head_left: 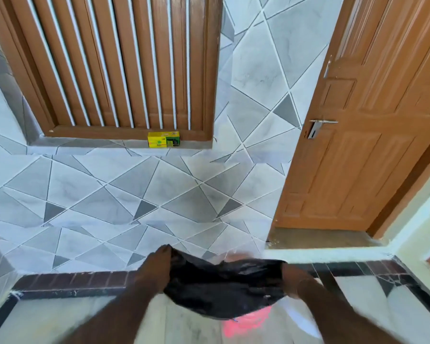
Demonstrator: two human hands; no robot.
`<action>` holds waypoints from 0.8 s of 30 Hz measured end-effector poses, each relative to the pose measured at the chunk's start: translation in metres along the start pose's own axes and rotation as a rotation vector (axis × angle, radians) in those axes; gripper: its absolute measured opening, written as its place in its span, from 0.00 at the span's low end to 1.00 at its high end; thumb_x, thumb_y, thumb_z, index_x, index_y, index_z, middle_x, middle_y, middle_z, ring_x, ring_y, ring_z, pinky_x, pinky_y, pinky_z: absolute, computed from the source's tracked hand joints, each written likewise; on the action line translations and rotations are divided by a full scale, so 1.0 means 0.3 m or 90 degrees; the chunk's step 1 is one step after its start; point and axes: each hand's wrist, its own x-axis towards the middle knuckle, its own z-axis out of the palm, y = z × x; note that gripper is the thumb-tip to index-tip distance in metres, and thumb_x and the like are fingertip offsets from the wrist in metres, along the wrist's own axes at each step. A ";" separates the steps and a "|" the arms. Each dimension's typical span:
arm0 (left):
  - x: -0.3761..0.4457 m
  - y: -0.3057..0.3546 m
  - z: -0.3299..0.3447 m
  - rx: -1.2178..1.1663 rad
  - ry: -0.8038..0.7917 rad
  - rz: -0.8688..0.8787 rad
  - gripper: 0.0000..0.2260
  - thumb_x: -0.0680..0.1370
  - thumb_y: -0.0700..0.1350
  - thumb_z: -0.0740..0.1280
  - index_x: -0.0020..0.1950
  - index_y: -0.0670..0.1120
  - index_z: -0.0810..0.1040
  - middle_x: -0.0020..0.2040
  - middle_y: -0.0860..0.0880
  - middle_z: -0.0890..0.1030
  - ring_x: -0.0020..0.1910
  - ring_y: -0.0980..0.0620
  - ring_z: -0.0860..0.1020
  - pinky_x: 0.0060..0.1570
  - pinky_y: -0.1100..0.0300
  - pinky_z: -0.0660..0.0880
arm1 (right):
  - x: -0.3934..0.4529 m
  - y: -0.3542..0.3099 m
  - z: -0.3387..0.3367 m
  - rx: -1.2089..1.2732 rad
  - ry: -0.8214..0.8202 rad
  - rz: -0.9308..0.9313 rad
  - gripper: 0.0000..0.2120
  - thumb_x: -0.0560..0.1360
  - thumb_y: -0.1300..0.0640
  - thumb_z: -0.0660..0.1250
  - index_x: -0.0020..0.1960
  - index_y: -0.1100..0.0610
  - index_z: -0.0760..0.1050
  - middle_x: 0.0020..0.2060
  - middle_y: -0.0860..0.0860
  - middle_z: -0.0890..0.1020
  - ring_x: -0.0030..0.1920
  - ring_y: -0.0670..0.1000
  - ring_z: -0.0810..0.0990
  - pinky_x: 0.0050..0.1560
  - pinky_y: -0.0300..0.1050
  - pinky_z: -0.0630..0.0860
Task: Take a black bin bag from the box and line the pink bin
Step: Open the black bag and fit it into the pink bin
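Black bin bag [224,289] stretched between both hands at bottom centre, over the pink bin [246,324]. Left hand [157,266] closed on the bag's left edge, fingers pinching the plastic; right hand [291,279] gripping the right edge, mostly covered by the bag. Bag's long axis runs left-right, crumpled, sagging toward the bin. Bin largely hidden: only a blurred pink patch shows below the bag. Yellow box [163,139] sits well apart on the window ledge.

Bag [224,289] over bin [248,324] (box [163,139] beyond)
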 end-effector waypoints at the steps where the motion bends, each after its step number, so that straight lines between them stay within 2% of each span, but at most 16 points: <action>1: 0.020 -0.028 0.003 -0.067 -0.037 0.004 0.20 0.75 0.39 0.63 0.67 0.46 0.71 0.66 0.47 0.74 0.62 0.45 0.75 0.62 0.54 0.70 | -0.001 0.002 -0.004 0.041 0.003 0.008 0.20 0.75 0.54 0.65 0.65 0.59 0.71 0.61 0.56 0.79 0.62 0.56 0.78 0.57 0.45 0.74; 2: 0.041 -0.011 -0.018 -0.109 -0.020 0.008 0.17 0.74 0.37 0.62 0.62 0.47 0.75 0.62 0.46 0.77 0.61 0.44 0.76 0.61 0.54 0.71 | 0.001 -0.001 -0.028 0.084 0.013 0.012 0.20 0.73 0.55 0.67 0.63 0.59 0.72 0.60 0.56 0.80 0.61 0.57 0.79 0.55 0.45 0.75; 3: 0.080 0.007 -0.041 -0.158 0.046 -0.013 0.14 0.72 0.35 0.62 0.54 0.47 0.79 0.56 0.45 0.80 0.57 0.42 0.78 0.56 0.54 0.72 | 0.008 0.007 -0.040 0.123 0.023 0.032 0.17 0.72 0.57 0.68 0.60 0.59 0.73 0.57 0.56 0.82 0.60 0.57 0.80 0.51 0.45 0.75; 5: 0.119 0.027 -0.065 -0.211 0.133 -0.049 0.12 0.68 0.31 0.60 0.38 0.47 0.75 0.42 0.44 0.81 0.47 0.41 0.79 0.46 0.54 0.73 | 0.017 0.004 -0.069 0.194 0.077 0.071 0.11 0.74 0.59 0.65 0.56 0.60 0.74 0.55 0.58 0.82 0.59 0.59 0.80 0.49 0.44 0.73; 6: 0.124 0.046 -0.084 -0.175 0.124 -0.029 0.12 0.68 0.30 0.59 0.36 0.47 0.72 0.40 0.44 0.80 0.46 0.40 0.79 0.45 0.55 0.72 | 0.016 0.000 -0.083 0.211 0.098 0.093 0.11 0.76 0.59 0.63 0.57 0.61 0.74 0.57 0.59 0.81 0.60 0.60 0.79 0.50 0.45 0.74; 7: 0.128 0.055 -0.088 -0.144 0.097 -0.003 0.11 0.71 0.31 0.59 0.37 0.47 0.73 0.42 0.43 0.81 0.48 0.40 0.79 0.47 0.54 0.72 | 0.020 0.006 -0.086 0.224 0.113 0.115 0.12 0.77 0.60 0.61 0.60 0.62 0.73 0.58 0.61 0.80 0.60 0.61 0.78 0.53 0.46 0.74; 9: 0.130 0.061 -0.104 -0.030 0.024 0.020 0.10 0.77 0.38 0.58 0.49 0.46 0.78 0.55 0.44 0.81 0.58 0.43 0.78 0.57 0.53 0.73 | 0.027 0.022 -0.078 0.242 0.144 0.151 0.14 0.77 0.62 0.59 0.61 0.64 0.72 0.59 0.62 0.80 0.60 0.62 0.78 0.55 0.48 0.74; 10: 0.121 0.077 -0.128 0.019 0.004 0.023 0.11 0.78 0.40 0.58 0.55 0.46 0.78 0.58 0.45 0.80 0.60 0.44 0.78 0.59 0.53 0.74 | 0.023 0.033 -0.075 0.256 0.152 0.162 0.15 0.77 0.62 0.59 0.62 0.64 0.73 0.59 0.62 0.80 0.60 0.62 0.78 0.56 0.49 0.75; 11: 0.124 0.080 -0.133 0.001 0.012 0.014 0.12 0.78 0.41 0.58 0.58 0.46 0.77 0.59 0.45 0.80 0.60 0.44 0.78 0.59 0.52 0.75 | 0.020 0.045 -0.071 0.265 0.156 0.168 0.15 0.77 0.62 0.59 0.63 0.63 0.73 0.59 0.62 0.80 0.60 0.62 0.78 0.57 0.49 0.75; 14: 0.115 0.095 -0.166 -0.051 0.090 -0.061 0.12 0.75 0.41 0.60 0.57 0.46 0.75 0.56 0.46 0.80 0.57 0.42 0.80 0.55 0.50 0.76 | 0.002 0.065 -0.045 0.244 0.150 0.146 0.18 0.77 0.60 0.59 0.66 0.62 0.70 0.61 0.60 0.79 0.62 0.62 0.78 0.58 0.48 0.74; 18: 0.114 0.123 -0.164 -0.209 0.162 -0.107 0.15 0.73 0.43 0.61 0.59 0.48 0.74 0.56 0.45 0.79 0.53 0.39 0.81 0.55 0.47 0.77 | -0.033 0.052 0.019 0.175 0.115 0.096 0.20 0.76 0.57 0.57 0.67 0.59 0.68 0.61 0.59 0.79 0.61 0.61 0.79 0.58 0.49 0.75; 22: 0.108 0.156 -0.186 -0.336 0.257 -0.178 0.13 0.74 0.50 0.62 0.55 0.47 0.77 0.53 0.46 0.81 0.51 0.42 0.80 0.54 0.50 0.76 | -0.052 0.039 0.069 0.180 0.130 0.115 0.19 0.70 0.56 0.57 0.59 0.55 0.74 0.58 0.56 0.81 0.58 0.59 0.80 0.55 0.52 0.78; 24: 0.105 0.172 -0.190 -0.355 0.281 -0.147 0.11 0.74 0.46 0.64 0.55 0.46 0.76 0.54 0.45 0.80 0.53 0.41 0.79 0.56 0.49 0.76 | -0.071 0.015 0.074 0.136 0.147 0.116 0.18 0.70 0.54 0.57 0.58 0.54 0.75 0.58 0.54 0.76 0.60 0.58 0.75 0.56 0.53 0.77</action>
